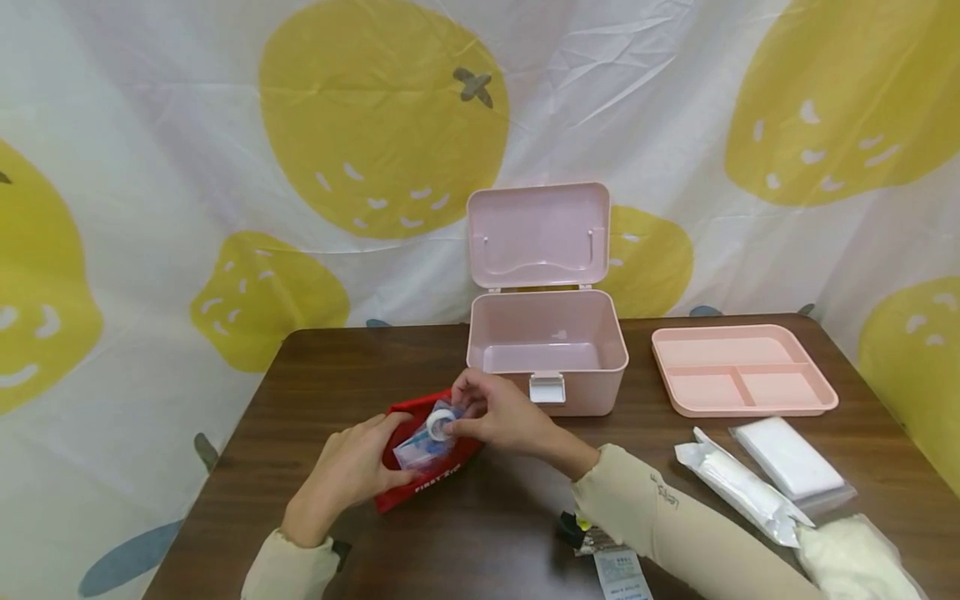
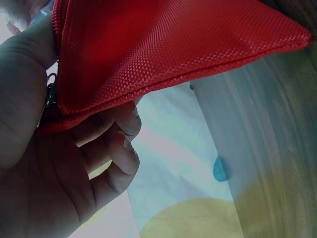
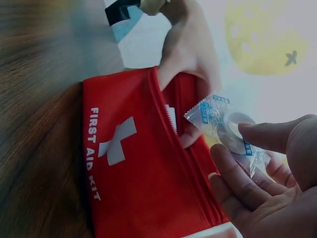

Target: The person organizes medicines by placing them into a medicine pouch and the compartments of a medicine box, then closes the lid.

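Observation:
The red first aid pouch (image 1: 392,498), white cross and lettering on its front (image 3: 143,168), has its zipper undone. My left hand (image 1: 348,467) grips it at the opening, thumb on one side and fingers partly inside. At the mouth of the pouch, my right hand (image 1: 510,417) pinches a white tape roll (image 1: 440,424) in a clear wrapper with blue print. The right wrist view shows this tape roll (image 3: 232,131) between thumb and fingers, just outside the opening. A white edge (image 3: 172,118) shows inside; the other contents are hidden.
Behind stands a pink box (image 1: 547,333) with its lid up. To its right lies a pink divided tray (image 1: 742,371). Nearer are a white wrapped roll (image 1: 742,492), a white packet (image 1: 787,458) and a cream bundle (image 1: 858,562). Small packets (image 1: 621,571) lie beside the right forearm.

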Demonstrator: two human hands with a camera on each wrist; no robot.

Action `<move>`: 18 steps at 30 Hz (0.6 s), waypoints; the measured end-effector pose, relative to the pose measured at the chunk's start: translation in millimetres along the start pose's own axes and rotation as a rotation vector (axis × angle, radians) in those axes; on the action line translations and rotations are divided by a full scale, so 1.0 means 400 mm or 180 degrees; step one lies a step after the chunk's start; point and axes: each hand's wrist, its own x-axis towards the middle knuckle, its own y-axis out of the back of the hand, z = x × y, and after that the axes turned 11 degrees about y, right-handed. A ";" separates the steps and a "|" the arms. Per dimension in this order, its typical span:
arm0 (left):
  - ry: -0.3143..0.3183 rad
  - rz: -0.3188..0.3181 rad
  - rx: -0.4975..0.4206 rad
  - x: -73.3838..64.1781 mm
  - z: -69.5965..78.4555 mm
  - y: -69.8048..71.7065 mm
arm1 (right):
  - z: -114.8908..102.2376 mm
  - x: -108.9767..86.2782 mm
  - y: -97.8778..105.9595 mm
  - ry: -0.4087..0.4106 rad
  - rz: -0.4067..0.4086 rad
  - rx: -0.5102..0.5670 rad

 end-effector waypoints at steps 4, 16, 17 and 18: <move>-0.0016 0.0012 -0.0028 -0.001 0.000 0.000 | 0.002 0.009 -0.024 0.0006 -0.0019 -0.0265; -0.0088 0.0122 0.0000 -0.006 -0.001 0.000 | 0.007 0.023 -0.078 0.0185 -0.0280 -0.0816; -0.0088 0.0123 -0.0007 -0.006 -0.001 0.000 | 0.006 0.025 -0.081 0.0175 -0.0305 -0.0869; -0.0088 0.0131 -0.0008 -0.006 -0.001 0.000 | 0.006 0.027 -0.083 0.0163 -0.0330 -0.0909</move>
